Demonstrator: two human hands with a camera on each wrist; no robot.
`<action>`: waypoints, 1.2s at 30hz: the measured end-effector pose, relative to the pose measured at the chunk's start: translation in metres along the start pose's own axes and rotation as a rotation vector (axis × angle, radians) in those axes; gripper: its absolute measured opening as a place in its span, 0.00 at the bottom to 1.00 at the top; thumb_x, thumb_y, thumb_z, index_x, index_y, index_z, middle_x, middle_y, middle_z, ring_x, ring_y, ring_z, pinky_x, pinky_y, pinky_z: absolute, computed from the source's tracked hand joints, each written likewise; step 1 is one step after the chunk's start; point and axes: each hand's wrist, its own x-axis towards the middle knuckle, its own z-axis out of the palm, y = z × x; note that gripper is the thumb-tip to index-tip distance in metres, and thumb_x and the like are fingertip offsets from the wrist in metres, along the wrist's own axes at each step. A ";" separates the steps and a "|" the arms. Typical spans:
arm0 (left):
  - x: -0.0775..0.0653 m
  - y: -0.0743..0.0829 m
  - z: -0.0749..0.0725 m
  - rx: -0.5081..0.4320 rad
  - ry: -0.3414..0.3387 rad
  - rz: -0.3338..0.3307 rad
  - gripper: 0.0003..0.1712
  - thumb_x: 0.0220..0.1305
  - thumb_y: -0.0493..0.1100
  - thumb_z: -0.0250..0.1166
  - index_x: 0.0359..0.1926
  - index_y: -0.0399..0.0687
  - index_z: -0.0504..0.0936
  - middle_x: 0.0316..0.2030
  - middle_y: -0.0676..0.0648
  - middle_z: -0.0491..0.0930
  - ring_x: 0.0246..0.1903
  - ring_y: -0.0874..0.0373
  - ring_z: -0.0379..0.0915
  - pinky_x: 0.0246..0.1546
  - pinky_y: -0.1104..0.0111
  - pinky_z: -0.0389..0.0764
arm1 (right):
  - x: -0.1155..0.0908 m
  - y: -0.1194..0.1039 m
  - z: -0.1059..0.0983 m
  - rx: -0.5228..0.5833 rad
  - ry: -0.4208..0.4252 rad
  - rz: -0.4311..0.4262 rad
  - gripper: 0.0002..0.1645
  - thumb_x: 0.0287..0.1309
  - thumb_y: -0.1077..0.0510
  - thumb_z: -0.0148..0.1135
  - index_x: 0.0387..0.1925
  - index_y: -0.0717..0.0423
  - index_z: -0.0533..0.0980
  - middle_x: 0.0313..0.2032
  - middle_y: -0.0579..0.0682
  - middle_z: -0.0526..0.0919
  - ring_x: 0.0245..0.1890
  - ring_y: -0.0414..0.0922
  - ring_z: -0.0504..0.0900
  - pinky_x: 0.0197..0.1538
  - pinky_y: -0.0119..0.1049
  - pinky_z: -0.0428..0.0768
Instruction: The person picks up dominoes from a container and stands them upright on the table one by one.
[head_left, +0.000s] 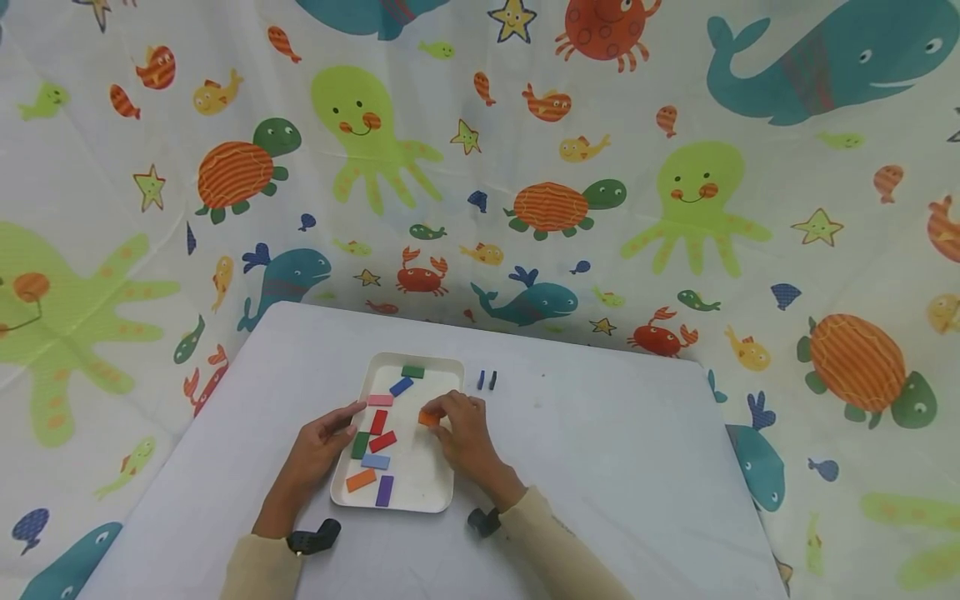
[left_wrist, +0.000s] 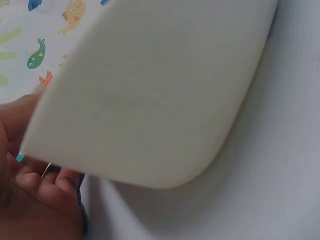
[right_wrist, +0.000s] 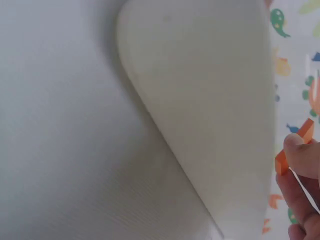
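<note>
A white tray (head_left: 416, 492) on the table holds several flat coloured blocks, mostly along its left half. My right hand (head_left: 467, 433) is over the tray's right side and pinches an orange block (right_wrist: 295, 147) between thumb and fingers. At the tray's left rim, my left hand (head_left: 318, 446) grips the edge beside a pink block (head_left: 380, 400). Near those fingers lie a red block (head_left: 378, 422) and a green block (head_left: 360, 445). Lower down are a light blue block (head_left: 375, 461), another orange block (head_left: 361, 480) and a purple block (head_left: 385, 491).
Two small thin pieces, one blue (head_left: 481, 380) and one dark (head_left: 492, 380), stand just right of the tray. A white cloth covers the table (head_left: 600, 467). Behind it hangs a curtain (head_left: 465, 225) printed with sea animals.
</note>
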 end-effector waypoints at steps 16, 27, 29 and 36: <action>-0.003 0.002 -0.002 0.014 -0.003 0.011 0.32 0.80 0.55 0.61 0.79 0.56 0.70 0.82 0.44 0.61 0.83 0.41 0.54 0.74 0.53 0.68 | 0.011 0.013 -0.025 0.119 0.184 0.025 0.21 0.65 0.65 0.73 0.55 0.50 0.76 0.50 0.47 0.85 0.51 0.43 0.85 0.64 0.49 0.70; -0.003 0.004 -0.002 0.013 -0.008 0.024 0.31 0.80 0.54 0.61 0.79 0.57 0.70 0.82 0.44 0.61 0.83 0.41 0.54 0.73 0.56 0.69 | 0.017 0.034 -0.042 0.125 0.314 0.010 0.20 0.65 0.65 0.72 0.56 0.51 0.78 0.49 0.48 0.85 0.48 0.42 0.84 0.64 0.52 0.76; -0.003 0.004 -0.002 0.013 -0.007 0.023 0.31 0.80 0.53 0.61 0.79 0.57 0.71 0.82 0.45 0.61 0.83 0.41 0.54 0.73 0.56 0.69 | 0.019 0.037 -0.045 0.139 0.344 0.013 0.19 0.64 0.66 0.73 0.54 0.52 0.79 0.49 0.48 0.86 0.47 0.42 0.84 0.64 0.53 0.79; -0.003 0.004 -0.002 0.023 -0.004 0.016 0.31 0.80 0.53 0.62 0.79 0.57 0.71 0.82 0.45 0.62 0.83 0.41 0.55 0.72 0.57 0.70 | 0.020 0.048 -0.055 0.153 0.373 0.106 0.19 0.66 0.65 0.72 0.55 0.50 0.79 0.51 0.48 0.86 0.52 0.45 0.85 0.74 0.65 0.66</action>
